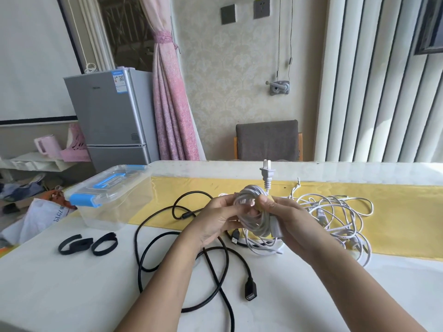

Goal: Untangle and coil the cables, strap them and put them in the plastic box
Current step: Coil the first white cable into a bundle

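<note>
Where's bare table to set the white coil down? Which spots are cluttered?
Free: near-left table, bounded by the black straps and the black cable; yellow runner right of the white tangle. Crowded: the middle, under the left hand and right hand gripping the white coil, where black loops and tangle meet.

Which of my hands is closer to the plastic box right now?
Left. The left hand grips the white coil right of the plastic box; the right hand holds the coil's other side, farther off.
</note>
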`<action>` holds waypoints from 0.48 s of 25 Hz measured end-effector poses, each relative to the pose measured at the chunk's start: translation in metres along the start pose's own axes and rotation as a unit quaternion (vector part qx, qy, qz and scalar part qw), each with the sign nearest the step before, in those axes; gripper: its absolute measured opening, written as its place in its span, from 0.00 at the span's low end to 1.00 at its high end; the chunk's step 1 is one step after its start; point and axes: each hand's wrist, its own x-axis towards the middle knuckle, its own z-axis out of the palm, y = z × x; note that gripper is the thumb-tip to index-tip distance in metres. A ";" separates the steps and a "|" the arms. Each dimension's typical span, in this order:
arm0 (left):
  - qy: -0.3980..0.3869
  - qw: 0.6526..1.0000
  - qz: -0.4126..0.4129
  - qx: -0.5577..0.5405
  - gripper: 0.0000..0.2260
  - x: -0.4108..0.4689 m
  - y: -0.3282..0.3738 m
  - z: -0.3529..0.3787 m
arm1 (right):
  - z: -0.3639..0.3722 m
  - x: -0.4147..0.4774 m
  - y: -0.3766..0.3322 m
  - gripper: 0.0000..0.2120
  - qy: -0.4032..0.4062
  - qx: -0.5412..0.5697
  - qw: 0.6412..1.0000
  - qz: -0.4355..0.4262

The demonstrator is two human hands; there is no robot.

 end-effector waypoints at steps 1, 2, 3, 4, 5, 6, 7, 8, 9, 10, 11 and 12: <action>0.008 1.000 -0.005 0.014 0.08 -0.002 0.002 0.004 | 0.001 0.000 0.000 0.23 0.008 0.004 1.000 -0.002; 0.021 0.999 -0.007 0.033 0.08 -0.003 0.004 0.008 | 0.003 -0.001 -0.001 0.22 0.012 0.010 1.000 -0.006; 0.040 0.998 -0.003 0.054 0.09 -0.004 0.007 0.010 | 0.005 -0.002 -0.001 0.21 0.013 0.015 1.000 -0.013; 0.061 0.995 0.007 0.074 0.09 -0.007 0.011 0.010 | 0.009 -0.002 0.000 0.20 0.012 0.025 0.999 -0.020; 0.081 0.992 0.025 0.097 0.09 -0.011 0.015 0.009 | 0.015 -0.003 0.000 0.19 0.009 0.041 0.999 -0.025; 0.098 0.987 0.045 0.120 0.08 -0.017 0.019 0.006 | 0.023 -0.004 0.000 0.18 0.001 0.060 0.998 -0.028; 0.113 0.981 0.063 0.145 0.07 -0.023 0.023 0.003 | 0.029 -0.005 0.002 0.18 -0.012 0.075 0.997 -0.032; 0.128 0.974 0.075 0.170 0.06 -0.030 0.028 -0.001 | 0.036 -0.006 0.003 0.19 -0.031 0.069 0.997 -0.036; 0.143 0.967 0.081 0.197 0.07 -0.041 0.031 -0.008 | 0.045 -0.006 0.007 0.19 -0.040 0.032 0.998 -0.037; 0.154 0.959 0.083 0.223 0.08 -0.049 0.035 -0.014 | 0.049 -0.007 0.011 0.18 -0.033 -0.039 0.998 -0.039; 0.169 0.952 0.081 0.242 0.10 -0.059 0.039 -0.022 | 0.051 -0.007 0.018 0.17 -0.011 -0.135 0.990 -0.045; 0.187 0.947 0.075 0.250 0.11 -0.070 0.042 -0.032 | 0.053 -0.008 0.024 0.16 0.009 -0.232 0.971 -0.057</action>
